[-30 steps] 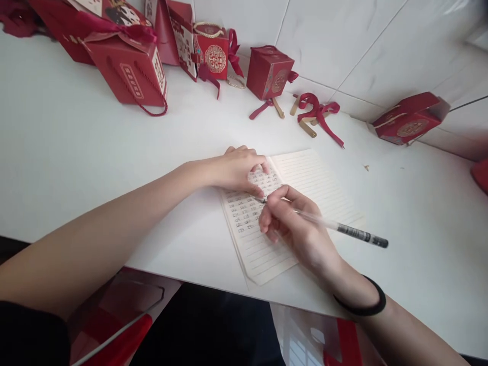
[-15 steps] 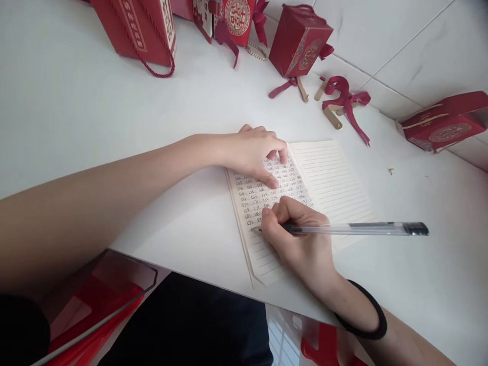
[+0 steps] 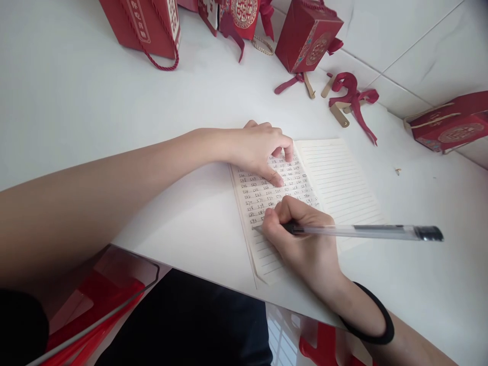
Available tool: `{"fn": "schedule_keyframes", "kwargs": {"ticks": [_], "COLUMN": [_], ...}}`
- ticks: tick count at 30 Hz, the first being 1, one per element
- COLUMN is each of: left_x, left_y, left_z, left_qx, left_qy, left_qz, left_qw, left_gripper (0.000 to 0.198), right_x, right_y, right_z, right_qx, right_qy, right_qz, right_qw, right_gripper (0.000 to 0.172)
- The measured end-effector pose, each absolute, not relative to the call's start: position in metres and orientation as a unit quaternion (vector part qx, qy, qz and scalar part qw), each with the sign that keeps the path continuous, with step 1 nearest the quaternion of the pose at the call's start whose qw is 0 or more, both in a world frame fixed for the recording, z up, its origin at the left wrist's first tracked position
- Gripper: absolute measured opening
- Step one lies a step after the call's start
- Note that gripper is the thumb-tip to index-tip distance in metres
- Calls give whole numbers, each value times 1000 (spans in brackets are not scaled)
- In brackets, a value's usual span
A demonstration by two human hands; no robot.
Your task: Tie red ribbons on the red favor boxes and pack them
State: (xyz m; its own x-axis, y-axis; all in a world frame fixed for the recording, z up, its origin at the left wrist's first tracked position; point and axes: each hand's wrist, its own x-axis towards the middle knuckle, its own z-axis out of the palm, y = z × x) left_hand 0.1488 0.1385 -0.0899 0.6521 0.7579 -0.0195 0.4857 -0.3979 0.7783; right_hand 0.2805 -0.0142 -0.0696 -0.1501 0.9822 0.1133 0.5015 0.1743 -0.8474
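Note:
An open lined notebook (image 3: 339, 173) lies on the white table, its left page filled with rows of handwritten numbers and its right page blank. My left hand (image 3: 263, 147) rests on the top of the left page, thumb and fingers apart and bent. Pinched in my right hand (image 3: 308, 239) is a clear pen (image 3: 381, 232) with a black grip and black end. The pen's tip touches the page at the start of a line below the last full row, where a small mark shows. A black band circles my right wrist.
Along the tiled wall stand red gift boxes (image 3: 308, 38) and a red bag (image 3: 147, 28) with a rope handle. Dark red ribbons (image 3: 354, 99) and gold strips lie before them. Another red box (image 3: 453, 124) lies at the right. Below the table edge are red stools (image 3: 320, 345).
A small pen mark has appeared at the start of the new line. The pen's rear end has swung slightly right and down. The view has shifted a little.

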Motion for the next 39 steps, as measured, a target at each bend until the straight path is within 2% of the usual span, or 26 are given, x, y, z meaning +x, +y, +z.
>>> {"fn": "schedule_keyframes", "kwargs": {"ticks": [4, 10, 12, 15, 18, 20, 22, 24, 28, 30, 34, 37, 39], "left_x": [150, 150, 150, 149, 147, 144, 141, 138, 132, 131, 130, 133, 135], "left_y": [143, 128, 125, 123, 120, 117, 115, 113, 109, 108, 108, 109, 109], "left_z": [-95, -75, -72, -70, -67, -64, -60, -58, -55, -56, -59, -64, -68], "left_qx": [816, 833, 835, 847, 871, 885, 891, 890, 892, 894, 898, 911, 921], "left_qy": [389, 375, 375, 364, 350, 341, 337, 340, 350, 354, 353, 343, 337], "left_qz": [166, 128, 120, 126, 119, 98, 87, 86, 104, 116, 127, 128, 140], "left_qw": [395, 386, 384, 366, 324, 300, 293, 291, 266, 251, 231, 192, 135], "left_gripper": [25, 29, 32, 36, 44, 46, 44, 42, 34, 30, 30, 36, 26], "right_x": [280, 281, 286, 296, 312, 327, 344, 360, 382, 388, 380, 346, 311], "right_y": [-15, -15, -13, -6, 6, 16, 28, 41, 64, 73, 95, 119, 138], "right_z": [-70, -70, -68, -62, -58, -60, -66, -72, -81, -79, -61, -44, -36], "right_qx": [-550, -544, -533, -503, -505, -540, -564, -535, -534, -572, -590, -551, -520], "right_qy": [-678, -666, -631, -546, -554, -614, -690, -754, -776, -738, -711, -751, -783], "right_qz": [337, 363, 409, 455, 374, 244, 112, 19, -61, -85, -66, -26, 8], "right_qw": [352, 359, 390, 491, 547, 522, 440, 381, 330, 348, 378, 362, 343], "right_gripper": [34, 34, 35, 37, 32, 22, 14, 14, 35, 37, 19, 13, 10]}}
